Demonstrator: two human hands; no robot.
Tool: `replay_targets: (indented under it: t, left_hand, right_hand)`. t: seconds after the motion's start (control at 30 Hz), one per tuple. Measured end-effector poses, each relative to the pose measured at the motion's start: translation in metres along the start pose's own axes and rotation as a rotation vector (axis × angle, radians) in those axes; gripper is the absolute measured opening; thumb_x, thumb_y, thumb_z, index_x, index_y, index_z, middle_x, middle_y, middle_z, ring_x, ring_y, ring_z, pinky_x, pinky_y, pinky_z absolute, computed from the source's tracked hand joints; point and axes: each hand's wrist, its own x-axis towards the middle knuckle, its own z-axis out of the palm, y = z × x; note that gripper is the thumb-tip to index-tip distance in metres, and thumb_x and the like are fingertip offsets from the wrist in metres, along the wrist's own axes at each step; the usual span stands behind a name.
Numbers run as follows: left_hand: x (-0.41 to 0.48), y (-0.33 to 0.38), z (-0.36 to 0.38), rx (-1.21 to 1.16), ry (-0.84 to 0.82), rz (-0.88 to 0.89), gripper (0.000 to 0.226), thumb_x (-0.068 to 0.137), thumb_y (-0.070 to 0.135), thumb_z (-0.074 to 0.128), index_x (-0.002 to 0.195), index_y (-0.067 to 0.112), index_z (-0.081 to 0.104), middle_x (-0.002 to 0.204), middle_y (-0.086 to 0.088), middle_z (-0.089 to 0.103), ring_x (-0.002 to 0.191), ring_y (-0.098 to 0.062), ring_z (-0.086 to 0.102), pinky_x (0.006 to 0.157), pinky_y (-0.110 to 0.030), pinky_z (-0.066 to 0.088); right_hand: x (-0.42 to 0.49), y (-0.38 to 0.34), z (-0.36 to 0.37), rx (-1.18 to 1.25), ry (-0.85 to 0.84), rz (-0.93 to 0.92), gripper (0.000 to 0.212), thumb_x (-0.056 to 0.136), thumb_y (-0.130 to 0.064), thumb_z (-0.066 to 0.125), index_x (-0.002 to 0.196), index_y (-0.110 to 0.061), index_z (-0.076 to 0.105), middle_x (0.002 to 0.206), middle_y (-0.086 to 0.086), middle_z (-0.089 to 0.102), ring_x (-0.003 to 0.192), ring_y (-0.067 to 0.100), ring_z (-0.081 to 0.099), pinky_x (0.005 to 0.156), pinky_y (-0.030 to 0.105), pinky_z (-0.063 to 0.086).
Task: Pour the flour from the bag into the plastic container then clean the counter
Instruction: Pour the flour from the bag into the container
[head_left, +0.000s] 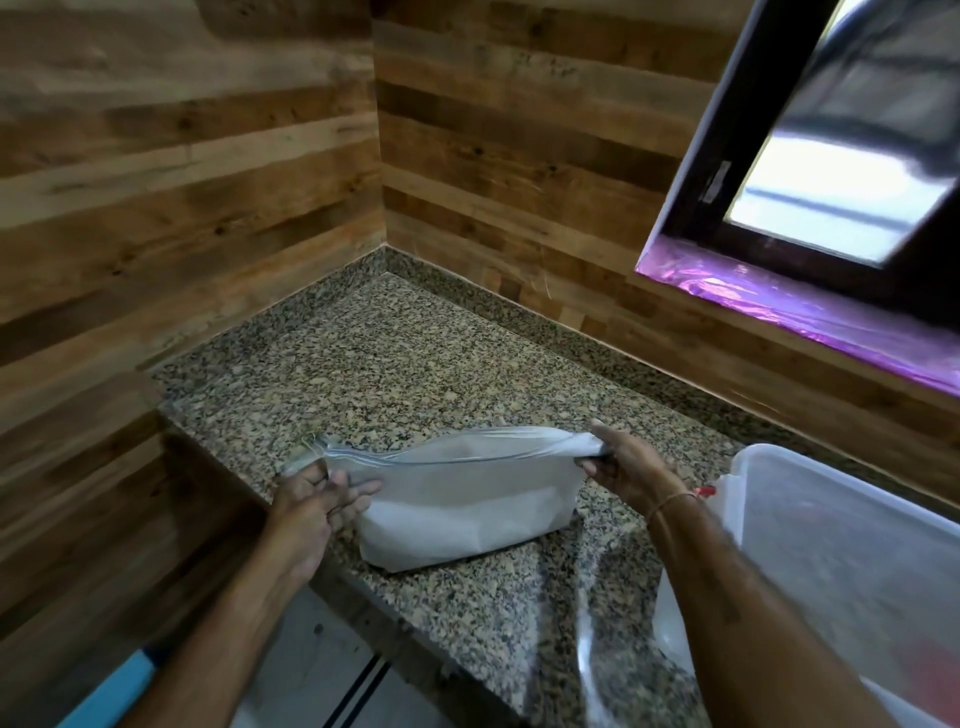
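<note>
A white flour bag (467, 499) stands on the speckled granite counter (395, 364), its top edge pulled flat and stretched sideways. My left hand (317, 499) grips the bag's upper left corner, fingers curled over the front. My right hand (623, 462) pinches the upper right corner of the top edge. A large translucent plastic container (852, 561) sits to the right of the bag, partly behind my right forearm, with a small red clip at its rim.
Wood-plank walls meet in a corner behind the counter. A dark-framed window (831, 171) with a purple-lit sill is at the upper right. The counter's front edge runs diagonally at lower left, with floor and a light-blue object (111, 691) below.
</note>
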Motion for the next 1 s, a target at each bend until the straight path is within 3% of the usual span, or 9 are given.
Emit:
replay_targets:
  t: [0.1,0.23,0.37,0.47,0.6,0.73,0.8,0.9,1.0]
  left_hand:
    - [-0.010,-0.003,-0.001,-0.040,0.003,0.014,0.017,0.104,-0.005,0.048,0.091,0.002,0.058,0.080,-0.008,0.079,0.090,-0.022,0.078,0.069,-0.023,0.064]
    - [-0.012,-0.001,-0.012,-0.031,-0.007,-0.104,0.046,0.112,0.030,0.038,0.088,0.004,0.066,0.092,-0.015,0.079,0.078,-0.022,0.078,0.066,-0.029,0.065]
    - [0.000,-0.001,-0.009,0.120,0.012,-0.301,0.007,0.097,0.004,0.063,0.098,0.005,0.071,0.105,-0.017,0.070,0.078,-0.019,0.066,0.057,-0.023,0.058]
    - [0.002,-0.001,-0.010,0.093,0.033,-0.411,0.046,0.079,0.012,0.079,0.121,-0.001,0.065,0.097,-0.012,0.068,0.079,-0.018,0.059,0.054,-0.026,0.052]
    - [0.001,-0.003,-0.011,-0.006,0.073,-0.520,0.036,0.089,0.035,0.073,0.105,0.003,0.068,0.073,-0.010,0.064,0.055,-0.012,0.054,0.035,-0.019,0.047]
    - [0.010,-0.007,0.001,0.095,0.119,-0.532,0.029,0.105,0.019,0.056,0.121,-0.005,0.058,0.065,-0.013,0.061,0.041,-0.015,0.057,0.031,-0.019,0.045]
    - [0.017,-0.005,0.003,0.098,0.148,-0.458,0.025,0.108,0.010,0.049,0.129,-0.001,0.057,0.078,-0.020,0.065,0.035,-0.014,0.057,0.028,-0.018,0.042]
    - [0.023,-0.005,-0.005,0.079,0.188,-0.299,0.029,0.107,0.006,0.048,0.131,0.002,0.063,0.124,-0.027,0.064,0.060,-0.021,0.056,0.032,-0.018,0.044]
    - [0.018,-0.021,-0.022,0.072,0.140,-0.303,0.028,0.106,0.007,0.050,0.128,0.008,0.067,0.133,-0.018,0.064,0.080,-0.023,0.060,0.043,-0.020,0.054]
  right_hand:
    - [0.000,0.005,0.003,0.089,0.074,-0.002,0.026,0.104,-0.025,0.063,0.113,0.000,0.060,0.075,0.016,0.065,0.046,0.018,0.066,0.043,0.024,0.059]
    - [0.001,0.002,0.002,0.066,0.046,0.081,0.072,0.099,-0.067,0.049,0.100,0.002,0.067,0.075,0.020,0.071,0.057,0.025,0.072,0.047,0.031,0.063]
    - [0.009,-0.009,0.002,-0.018,-0.013,0.153,0.035,0.110,-0.026,0.052,0.106,0.005,0.069,0.071,0.014,0.072,0.052,0.020,0.070,0.047,0.028,0.061]
    - [0.013,-0.010,-0.003,-0.103,-0.116,0.177,0.032,0.110,0.002,0.039,0.130,0.011,0.061,0.103,0.022,0.069,0.074,0.025,0.071,0.059,0.028,0.065]
    - [0.013,-0.013,-0.014,-0.259,-0.205,0.202,0.041,0.104,0.013,0.037,0.124,-0.002,0.070,0.122,0.019,0.068,0.090,0.027,0.065,0.065,0.027,0.064]
    - [0.019,-0.006,-0.018,-0.399,-0.226,0.196,0.045,0.102,0.011,0.045,0.105,-0.015,0.082,0.118,0.012,0.075,0.087,0.024,0.064,0.066,0.029,0.058]
    - [0.026,-0.008,-0.018,-0.394,-0.197,0.162,0.038,0.100,0.008,0.052,0.109,-0.012,0.083,0.119,0.022,0.073,0.079,0.025,0.060,0.060,0.028,0.057]
    - [0.030,-0.012,-0.016,-0.403,-0.150,0.112,0.032,0.098,0.006,0.059,0.117,-0.010,0.079,0.121,0.026,0.073,0.076,0.025,0.061,0.060,0.028,0.055]
    - [0.026,-0.006,-0.016,-0.445,-0.177,0.146,0.038,0.096,0.009,0.060,0.108,-0.020,0.084,0.122,0.021,0.074,0.088,0.031,0.064,0.065,0.029,0.054]
